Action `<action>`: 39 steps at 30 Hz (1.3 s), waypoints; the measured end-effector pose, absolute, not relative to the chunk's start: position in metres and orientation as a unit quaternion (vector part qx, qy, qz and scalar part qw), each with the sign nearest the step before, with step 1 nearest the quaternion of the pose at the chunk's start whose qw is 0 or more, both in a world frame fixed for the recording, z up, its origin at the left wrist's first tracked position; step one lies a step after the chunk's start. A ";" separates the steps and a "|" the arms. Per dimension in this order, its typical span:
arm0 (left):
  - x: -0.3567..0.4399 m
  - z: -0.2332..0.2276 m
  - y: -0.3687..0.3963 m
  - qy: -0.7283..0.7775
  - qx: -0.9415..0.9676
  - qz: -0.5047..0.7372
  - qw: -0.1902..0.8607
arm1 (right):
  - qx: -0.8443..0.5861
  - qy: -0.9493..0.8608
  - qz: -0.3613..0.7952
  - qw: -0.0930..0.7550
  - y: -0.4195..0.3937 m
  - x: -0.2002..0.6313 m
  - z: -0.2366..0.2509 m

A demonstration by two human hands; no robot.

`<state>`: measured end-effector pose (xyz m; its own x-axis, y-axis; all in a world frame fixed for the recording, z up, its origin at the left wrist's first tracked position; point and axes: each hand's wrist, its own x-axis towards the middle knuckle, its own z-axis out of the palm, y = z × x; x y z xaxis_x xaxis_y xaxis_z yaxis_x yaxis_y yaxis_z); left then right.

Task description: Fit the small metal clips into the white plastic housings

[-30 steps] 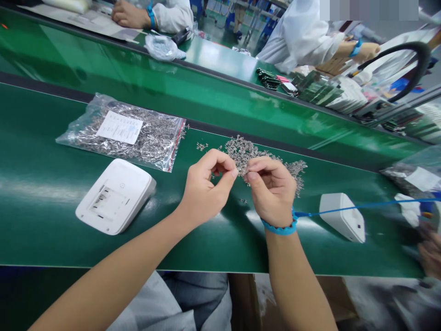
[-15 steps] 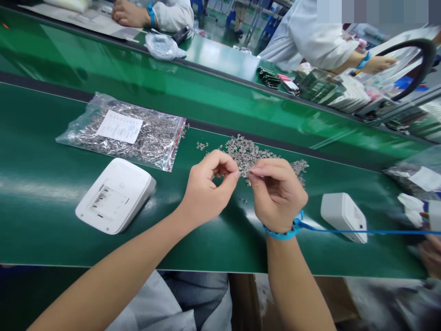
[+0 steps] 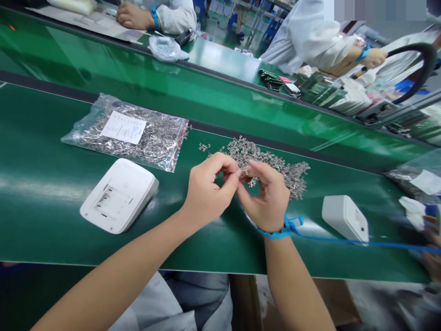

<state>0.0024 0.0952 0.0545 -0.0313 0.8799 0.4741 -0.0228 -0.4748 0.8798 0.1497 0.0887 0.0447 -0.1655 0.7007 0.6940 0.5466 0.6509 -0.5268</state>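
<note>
My left hand (image 3: 212,186) is closed in a pinch, thumb against forefinger, on a small silvery metal part (image 3: 245,170) that shows at the fingertips. My right hand (image 3: 267,195), wearing a blue wrist strap (image 3: 275,233) with a cord, meets it there with curled fingers; what sits in its own grip is too small to make out. Just behind both hands spreads a heap of small metal parts (image 3: 294,177), partly covered by the fingers. A few loose metal parts (image 3: 204,146) lie left of the heap.
A zip bag (image 3: 158,138) full of metal parts and a white plastic housing (image 3: 136,184) lie to the left. Another white housing (image 3: 339,214) stands right, near the cord. A green barrier (image 3: 213,101) runs behind. Co-workers' hands (image 3: 134,16) show beyond it.
My right hand has moved left to my left hand, its thumb and forefinger parting more. A metal part now shows between the hands. The view has shifted slightly.
</note>
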 end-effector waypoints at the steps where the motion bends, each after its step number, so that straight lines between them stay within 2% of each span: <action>1: 0.002 0.054 0.095 0.362 0.614 0.617 0.334 | -0.409 -0.762 0.036 0.500 0.089 0.149 0.043; 4: 0.001 0.055 0.094 0.358 0.650 0.609 0.280 | -0.409 -0.773 -0.043 0.484 0.092 0.151 0.039; 7: 0.002 0.056 0.095 0.351 0.649 0.613 0.281 | -0.391 -0.798 -0.082 0.451 0.094 0.155 0.037; 15: 0.002 0.056 0.095 0.339 0.571 0.591 0.458 | -0.338 -0.825 -0.142 0.431 0.096 0.167 0.033; 20: 0.001 0.055 0.096 0.325 0.560 0.569 0.507 | -0.322 -0.811 -0.113 0.475 0.098 0.164 0.043; 26: -0.001 0.052 0.098 0.340 0.561 0.529 0.539 | -0.308 -0.868 -0.112 0.373 0.098 0.168 0.049; 33: -0.004 0.053 0.104 0.353 0.600 0.504 0.511 | -0.308 -0.889 -0.102 0.323 0.100 0.167 0.052; 36: -0.008 0.056 0.107 0.359 0.651 0.483 0.462 | -0.330 -0.878 -0.090 0.334 0.100 0.166 0.053; 39: -0.011 0.058 0.108 0.351 0.665 0.474 0.458 | -0.372 -0.846 -0.029 0.380 0.097 0.167 0.053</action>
